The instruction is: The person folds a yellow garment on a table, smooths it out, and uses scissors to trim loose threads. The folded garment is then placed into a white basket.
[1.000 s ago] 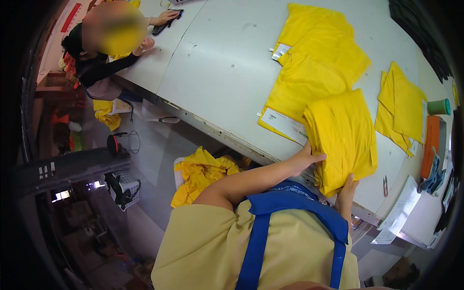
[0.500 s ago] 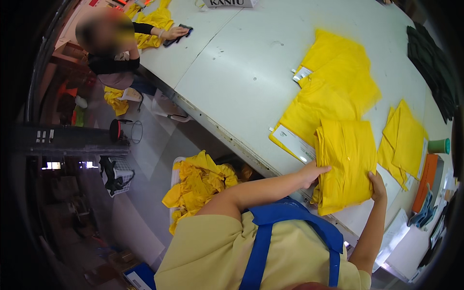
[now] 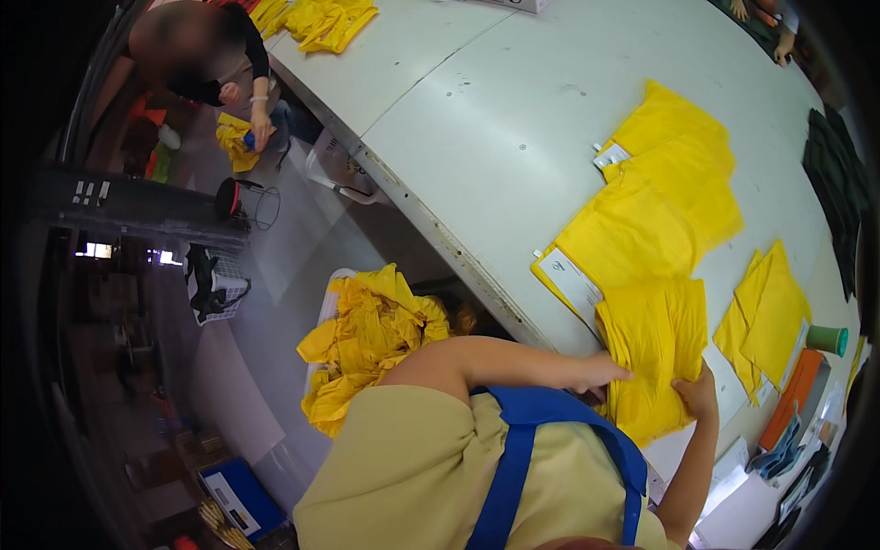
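A folded yellow garment (image 3: 655, 344) lies at the table's near edge, its layers creased lengthwise. My left hand (image 3: 605, 371) grips its left side, thumb on top and the fingers hidden by the cloth. At its lower right edge, my right hand (image 3: 699, 394) holds the cloth with the thumb over it and the other fingers mostly out of sight. Just beyond it lies another flat yellow garment (image 3: 632, 225) with a white card (image 3: 568, 280) at its left corner. Farther back, more folded yellow cloth (image 3: 683, 128) overlaps it.
On the right are two yellow folded pieces (image 3: 765, 312), a green spool (image 3: 828, 341), an orange box (image 3: 796, 394) and dark cloth (image 3: 832, 197). A basket heaped with yellow garments (image 3: 376, 330) stands below the white table (image 3: 440, 137). A co-worker's hand (image 3: 261, 128) reaches toward yellow cloth at left.
My right hand has shifted inward along the garment's lower edge, and the garment now sits lower on the table. The co-worker's hand has left the tabletop for the yellow cloth below.
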A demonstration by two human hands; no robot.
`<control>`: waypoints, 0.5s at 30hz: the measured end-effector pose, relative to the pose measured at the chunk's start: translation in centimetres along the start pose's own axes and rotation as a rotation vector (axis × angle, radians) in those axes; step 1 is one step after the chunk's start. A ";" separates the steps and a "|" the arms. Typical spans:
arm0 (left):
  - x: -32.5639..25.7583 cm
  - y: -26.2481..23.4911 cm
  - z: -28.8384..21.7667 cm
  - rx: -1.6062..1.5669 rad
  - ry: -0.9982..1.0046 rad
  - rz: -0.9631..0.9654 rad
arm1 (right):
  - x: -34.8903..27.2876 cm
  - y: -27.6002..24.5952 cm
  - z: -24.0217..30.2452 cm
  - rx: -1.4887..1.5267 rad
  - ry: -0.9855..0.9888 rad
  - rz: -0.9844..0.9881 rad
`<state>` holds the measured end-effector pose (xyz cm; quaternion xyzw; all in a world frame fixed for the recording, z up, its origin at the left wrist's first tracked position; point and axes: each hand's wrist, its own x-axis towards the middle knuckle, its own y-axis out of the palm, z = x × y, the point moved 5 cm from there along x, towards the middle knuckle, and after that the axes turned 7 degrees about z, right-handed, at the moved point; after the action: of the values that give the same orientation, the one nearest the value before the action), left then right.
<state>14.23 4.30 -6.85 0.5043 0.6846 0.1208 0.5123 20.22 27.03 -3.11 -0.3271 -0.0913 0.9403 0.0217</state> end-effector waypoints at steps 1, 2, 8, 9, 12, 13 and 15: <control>0.8 -0.2 1.0 -0.020 0.017 -0.068 | -0.6 1.6 4.2 -0.543 0.019 -0.114; 1.5 -0.1 2.0 -0.031 0.026 -0.113 | -1.3 2.9 5.0 -0.699 0.033 -0.200; -3.4 0.5 -0.3 0.107 0.090 -0.374 | -5.3 11.1 8.8 -1.073 -0.127 -0.276; -3.4 0.3 -0.1 0.100 0.077 -0.385 | -5.4 11.9 9.0 -1.027 -0.131 -0.247; -2.1 -0.2 1.3 0.063 0.092 -0.383 | -6.3 13.7 8.4 -1.010 -0.113 -0.256; -3.0 0.4 0.6 0.078 0.038 -0.341 | -6.7 14.7 7.9 -1.074 -0.075 -0.328; -2.6 -0.3 1.2 0.184 0.081 -0.350 | -5.8 15.9 5.7 -1.125 -0.043 -0.372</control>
<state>15.02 1.63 -6.10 0.4171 0.7900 -0.0131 0.4493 21.53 9.97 1.85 -0.2475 -0.6320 0.7343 0.0077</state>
